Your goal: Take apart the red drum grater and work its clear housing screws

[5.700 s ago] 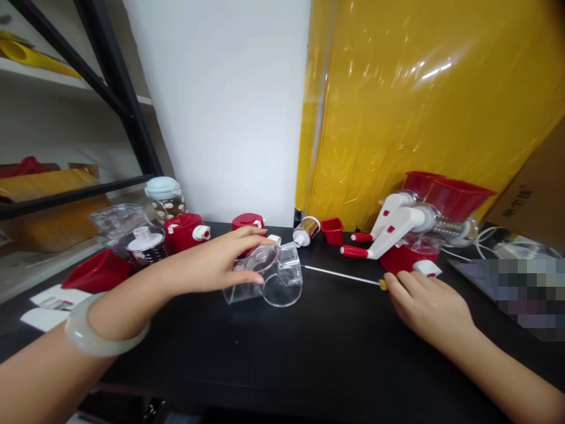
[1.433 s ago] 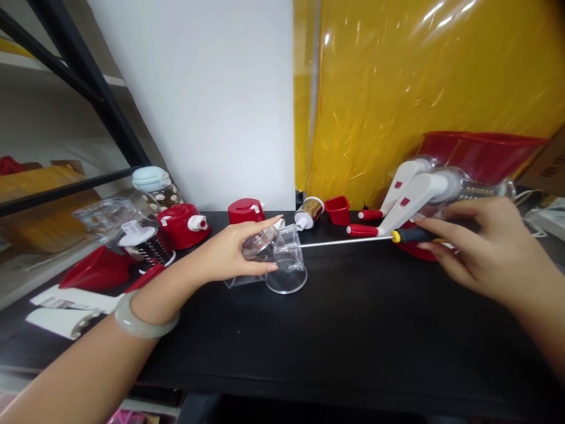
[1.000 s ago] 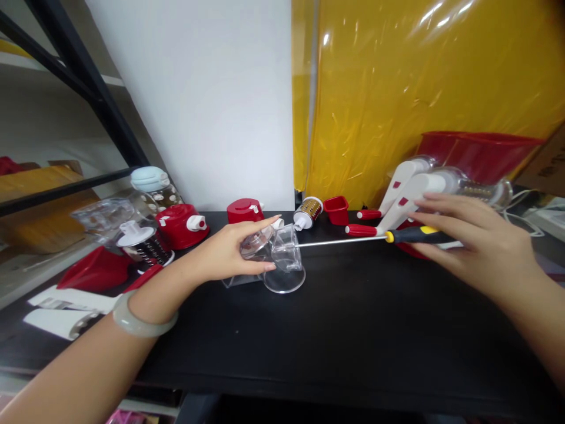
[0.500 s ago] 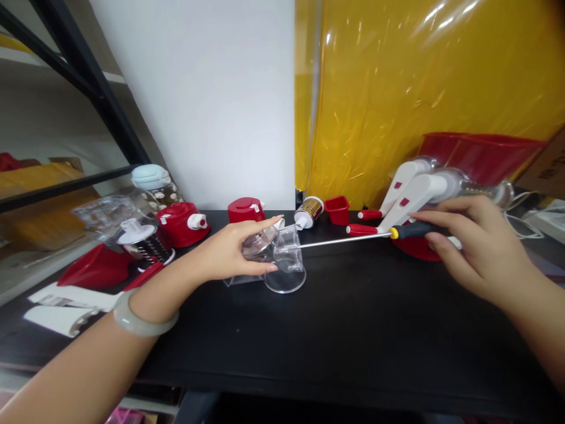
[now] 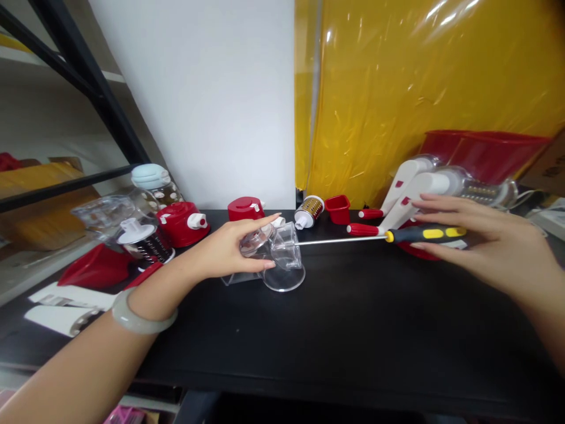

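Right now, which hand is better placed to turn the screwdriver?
Likely the right hand: the screwdriver handle lies between its thumb and fingers, while the left hand grips the clear part.

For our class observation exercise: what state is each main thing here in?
Clear plastic part: gripped
Left hand: closed on it
Screwdriver: roughly level, held
Right hand: loosely around screwdriver handle
Gold grater drum: lying down
Dark grater drum: tilted
Small red cup: upright, open-topped
Blue-lidded bottle: upright, lid on
Crank graters: assembled, upright
Red bases: upright, detached
Red hopper: tipped over
White crank: lying flat
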Demonstrator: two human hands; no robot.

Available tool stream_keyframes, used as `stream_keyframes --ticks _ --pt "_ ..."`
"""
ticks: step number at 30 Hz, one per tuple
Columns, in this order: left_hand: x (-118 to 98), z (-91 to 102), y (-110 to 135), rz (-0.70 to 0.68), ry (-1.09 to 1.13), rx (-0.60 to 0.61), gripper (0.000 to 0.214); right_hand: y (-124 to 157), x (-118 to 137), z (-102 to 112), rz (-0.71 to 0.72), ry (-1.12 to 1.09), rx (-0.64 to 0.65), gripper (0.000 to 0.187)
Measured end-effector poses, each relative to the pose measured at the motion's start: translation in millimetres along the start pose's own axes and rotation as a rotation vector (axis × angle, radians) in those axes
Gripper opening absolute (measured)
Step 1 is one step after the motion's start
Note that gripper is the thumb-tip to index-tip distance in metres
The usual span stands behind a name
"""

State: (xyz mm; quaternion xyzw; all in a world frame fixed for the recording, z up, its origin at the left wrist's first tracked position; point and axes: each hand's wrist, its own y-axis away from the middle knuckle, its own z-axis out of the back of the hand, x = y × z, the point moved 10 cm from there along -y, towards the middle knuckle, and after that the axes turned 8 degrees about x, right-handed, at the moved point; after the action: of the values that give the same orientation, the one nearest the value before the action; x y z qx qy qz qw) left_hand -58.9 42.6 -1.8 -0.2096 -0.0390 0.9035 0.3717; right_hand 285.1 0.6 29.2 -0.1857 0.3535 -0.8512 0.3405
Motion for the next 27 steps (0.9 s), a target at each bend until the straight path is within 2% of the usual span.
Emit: stream_keyframes --ticks 2,7,10,13,19,21,25,27 --pt "0 0.3 0 -0.001 -0.008 -0.001 0.088 -1 3 -2 0.032 0.034 0.003 0.023" --pt "0 1.1 1 0.008 -0.028 0.005 0.089 1 4 -15 0.081 0.058 0.041 0.02" --pt "1 1.5 2 0.014 -0.039 0.009 0.09 3 -2 -20 0.038 0.011 0.079 0.029" --pt "0 1.8 2 0.009 -0.04 0.007 0.09 3 -7 -22 -0.024 -0.039 0.104 0.026" --pt "-1 2.0 1 0.003 -0.039 0.004 0.088 0 -10 -12 -0.085 -0.159 -0.029 0.013" --pt "-1 2.2 1 0.003 -0.036 0.001 0.089 1 -13 -10 -0.107 -0.213 -0.065 0.021" --pt "0 1.7 1 0.001 -0.027 0.003 0.089 4 -26 -9 -0.233 -0.403 -0.091 0.049" --pt "1 1.8 2 0.001 -0.025 0.002 0.089 5 -31 -7 -0.297 -0.42 -0.09 0.047"
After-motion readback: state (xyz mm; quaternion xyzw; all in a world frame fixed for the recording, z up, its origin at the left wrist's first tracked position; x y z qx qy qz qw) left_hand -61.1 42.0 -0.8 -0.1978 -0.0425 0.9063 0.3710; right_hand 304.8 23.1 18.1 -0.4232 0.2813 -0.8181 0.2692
